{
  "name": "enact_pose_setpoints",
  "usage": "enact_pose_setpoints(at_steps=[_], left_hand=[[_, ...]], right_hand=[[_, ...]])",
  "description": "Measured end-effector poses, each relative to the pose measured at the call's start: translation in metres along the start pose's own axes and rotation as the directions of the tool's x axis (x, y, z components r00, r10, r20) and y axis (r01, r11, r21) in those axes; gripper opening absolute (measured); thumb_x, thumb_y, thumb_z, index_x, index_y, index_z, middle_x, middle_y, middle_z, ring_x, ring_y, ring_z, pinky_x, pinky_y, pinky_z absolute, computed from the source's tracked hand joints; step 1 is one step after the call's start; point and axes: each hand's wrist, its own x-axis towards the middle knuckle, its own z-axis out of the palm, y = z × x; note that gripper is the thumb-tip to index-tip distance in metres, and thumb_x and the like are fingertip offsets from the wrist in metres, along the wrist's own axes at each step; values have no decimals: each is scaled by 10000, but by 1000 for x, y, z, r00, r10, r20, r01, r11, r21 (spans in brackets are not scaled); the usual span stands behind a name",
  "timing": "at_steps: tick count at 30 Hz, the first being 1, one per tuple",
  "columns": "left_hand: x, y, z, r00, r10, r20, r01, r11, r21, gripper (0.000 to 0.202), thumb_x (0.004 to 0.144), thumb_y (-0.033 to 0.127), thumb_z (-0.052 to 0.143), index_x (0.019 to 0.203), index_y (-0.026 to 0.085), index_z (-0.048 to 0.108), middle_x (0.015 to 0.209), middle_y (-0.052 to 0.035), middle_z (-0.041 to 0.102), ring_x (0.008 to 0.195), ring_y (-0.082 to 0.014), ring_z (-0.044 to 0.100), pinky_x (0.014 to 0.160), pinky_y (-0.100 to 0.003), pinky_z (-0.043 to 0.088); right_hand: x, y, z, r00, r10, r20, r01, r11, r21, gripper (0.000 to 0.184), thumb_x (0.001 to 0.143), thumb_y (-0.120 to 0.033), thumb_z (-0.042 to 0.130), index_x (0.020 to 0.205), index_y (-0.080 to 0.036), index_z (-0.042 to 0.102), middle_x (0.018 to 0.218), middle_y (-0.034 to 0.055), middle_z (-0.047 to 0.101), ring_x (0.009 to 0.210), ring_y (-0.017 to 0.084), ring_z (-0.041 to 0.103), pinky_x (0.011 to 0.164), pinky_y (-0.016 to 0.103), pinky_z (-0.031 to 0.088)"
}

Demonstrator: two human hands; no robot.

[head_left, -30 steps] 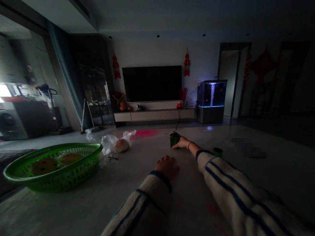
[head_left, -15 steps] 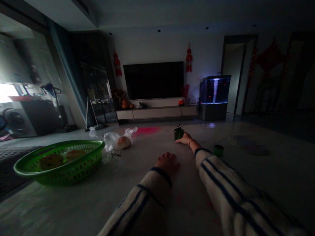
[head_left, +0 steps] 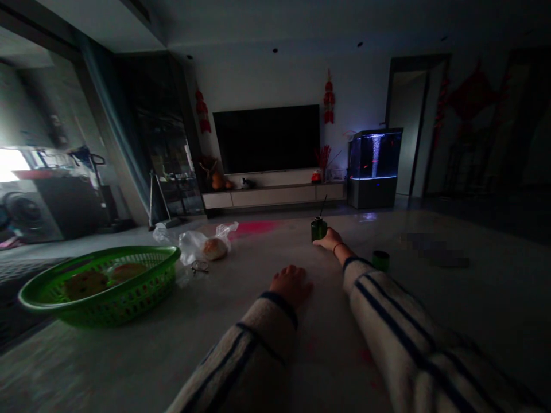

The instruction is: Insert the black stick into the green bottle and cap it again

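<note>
My right hand [head_left: 329, 239] reaches far out across the pale table [head_left: 241, 344] and grips a small dark green jar [head_left: 318, 229] with a thin stick standing in it. A red band shows at that wrist. My left hand [head_left: 291, 284] rests on the table nearer to me, its fingers curled down with nothing visible in them. Both arms wear a cream sleeve with dark stripes. A small green lid or cup [head_left: 381, 260] stands just right of my right forearm.
A green plastic basket [head_left: 101, 285] with round fruit sits at the left. Behind it lie a clear plastic bag holding a round bun [head_left: 214, 248] and a small metal ring [head_left: 199, 265]. Across the dim room stand a TV [head_left: 267, 138], a low cabinet and a lit aquarium [head_left: 374, 156].
My right hand has pushed the green jar further away and a little to the right. The left hand has stayed in place.
</note>
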Motion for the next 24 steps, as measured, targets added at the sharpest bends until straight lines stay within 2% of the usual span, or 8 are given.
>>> enact_pose_setpoints(at_steps=[5,10,14,17,24], left_hand=[[0,0,-1,1000,-3,-2,3,1000,-12,440,798,449,379,1159,216,471,1220,-98,487,1132,-248,454,935,-398,362],[-1,2,-5,1000,-18,25,18,1000,2,448,802,442,375,1176,208,457,1235,-97,475,1152,-254,433,945,-402,350],[-1,2,-4,1000,-9,19,9,1000,4,431,806,435,374,1173,224,455,1239,-89,477,1154,-245,432,941,-398,351],[-1,1,-2,1000,2,5,-2,1000,6,447,807,435,369,1180,204,457,1235,-103,480,1146,-253,439,940,-401,350],[-2,2,-2,1000,-12,9,12,1000,7,429,801,430,379,1164,221,468,1221,-91,486,1138,-245,449,935,-386,360]], right_hand=[[-5,-4,-2,999,14,-33,-14,1000,5,635,457,-343,765,1001,-122,523,993,139,625,909,235,609,748,298,467],[-11,-21,-1,992,50,-113,-45,998,51,746,516,-536,686,1091,-129,441,1056,164,575,962,246,583,770,313,461],[-15,-38,-3,970,112,-216,-99,993,68,726,614,-576,597,1139,-117,398,1126,221,496,1029,304,535,801,364,441],[-16,-46,-8,955,103,-278,-91,994,57,678,635,-554,595,1136,-139,406,1126,199,491,1039,311,521,810,377,435],[-11,-47,-21,971,85,-226,-95,995,-37,682,554,-536,671,1090,-175,453,1104,151,518,1017,296,533,788,385,447]])
